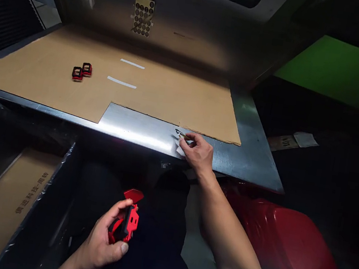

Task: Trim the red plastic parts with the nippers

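Observation:
My left hand (pixel 100 241) is wrapped round a red and black plastic part (pixel 130 223), held low in front of my body. A flat red piece (pixel 133 195) sticks up just above its fingertips; whether it joins the part I cannot tell. At the bench's front edge my right hand (pixel 199 155) pinches a small thin piece with a dark, shiny tip (pixel 180 132), its kind too small to make out. Something pale lies under those fingers. Two similar red and black parts (pixel 81 71) rest side by side on the cardboard sheet (pixel 157 103) at left.
Cardboard covers much of the metal bench (pixel 248 153), with two white tape strips (pixel 121 82) on it. Behind rises a metal panel bearing a sheet of round dark stickers (pixel 143 18). A lined box (pixel 67 157) stands lower left, a red stool (pixel 305 247) lower right.

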### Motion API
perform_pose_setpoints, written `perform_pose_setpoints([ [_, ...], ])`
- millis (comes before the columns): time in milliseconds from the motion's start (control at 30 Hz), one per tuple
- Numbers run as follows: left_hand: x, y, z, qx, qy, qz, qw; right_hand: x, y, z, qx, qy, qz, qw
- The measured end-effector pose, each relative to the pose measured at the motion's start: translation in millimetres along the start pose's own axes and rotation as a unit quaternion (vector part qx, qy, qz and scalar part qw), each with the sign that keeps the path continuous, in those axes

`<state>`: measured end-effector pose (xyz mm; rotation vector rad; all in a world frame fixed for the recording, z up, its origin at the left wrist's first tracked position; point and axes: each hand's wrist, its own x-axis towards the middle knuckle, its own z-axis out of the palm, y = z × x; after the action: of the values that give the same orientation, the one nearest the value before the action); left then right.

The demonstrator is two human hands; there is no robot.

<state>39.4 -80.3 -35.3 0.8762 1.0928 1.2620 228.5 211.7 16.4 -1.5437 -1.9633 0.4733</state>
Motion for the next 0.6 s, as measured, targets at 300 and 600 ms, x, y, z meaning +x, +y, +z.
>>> perform_pose_setpoints([
  [300,8,30,8.9,0.257,-0.023,0.219,0.941,-196,-34,-42,0.265,-0.133,-0.193,0.935],
  [600,17,31,9.2,0.271,-0.069,0.256,0.925,-213,-41,-53,0.188,-0.108,-0.206,0.954],
])
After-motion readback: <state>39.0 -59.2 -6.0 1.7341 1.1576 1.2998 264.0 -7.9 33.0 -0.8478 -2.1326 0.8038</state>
